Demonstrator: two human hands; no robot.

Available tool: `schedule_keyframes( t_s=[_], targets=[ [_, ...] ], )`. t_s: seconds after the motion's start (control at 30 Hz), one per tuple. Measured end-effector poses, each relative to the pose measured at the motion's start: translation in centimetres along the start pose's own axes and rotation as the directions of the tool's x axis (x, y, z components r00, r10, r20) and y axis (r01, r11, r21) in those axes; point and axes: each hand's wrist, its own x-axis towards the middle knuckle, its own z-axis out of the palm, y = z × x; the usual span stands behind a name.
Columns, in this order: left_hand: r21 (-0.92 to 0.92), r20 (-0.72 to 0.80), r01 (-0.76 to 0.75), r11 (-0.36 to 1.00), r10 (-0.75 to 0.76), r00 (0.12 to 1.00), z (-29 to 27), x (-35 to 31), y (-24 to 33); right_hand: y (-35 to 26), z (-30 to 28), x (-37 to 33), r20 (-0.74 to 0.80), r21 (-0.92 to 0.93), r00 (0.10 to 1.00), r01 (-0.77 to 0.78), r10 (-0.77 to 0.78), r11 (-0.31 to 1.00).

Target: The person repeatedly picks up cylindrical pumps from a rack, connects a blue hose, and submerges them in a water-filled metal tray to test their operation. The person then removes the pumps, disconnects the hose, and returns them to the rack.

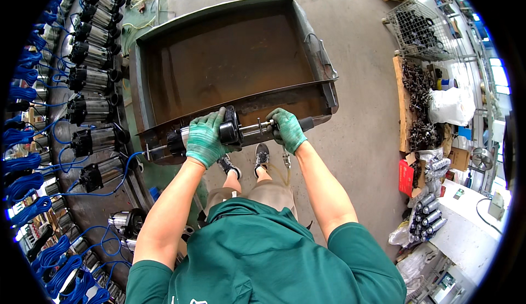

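Note:
A pump with a steel body and black ends lies sideways on the near ledge of a large metal tank. My left hand, in a green glove, is wrapped over its steel body, beside the black flange. At the pump's right side my right hand, also gloved, closes round a metal fitting; the palm hides part of it. Below that hand hangs a hose connector with a thin yellowish hose. A blue cable runs off to the left from near the pump's left end.
Brownish liquid stands in the tank. Along the left, a bench holds a row of similar pumps with coiled blue cables. To the right are a wire basket, a crate of dark metal parts and a red box.

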Motion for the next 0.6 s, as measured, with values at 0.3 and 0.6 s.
schedule_keyframes(
  t_s=[0.3, 0.6],
  targets=[
    [-0.030, 0.007, 0.002, 1.000, -0.002, 1.000, 0.6, -0.1, -0.3, 0.5, 0.7, 0.7, -0.042, -0.021, 0.999, 0.006, -0.007, 1.000],
    [-0.021, -0.005, 0.009, 1.000, -0.009, 1.000, 0.6, -0.2, -0.1, 0.6, 1.0, 0.9, -0.071, -0.019, 0.997, -0.022, 0.021, 1.000]
  ],
)
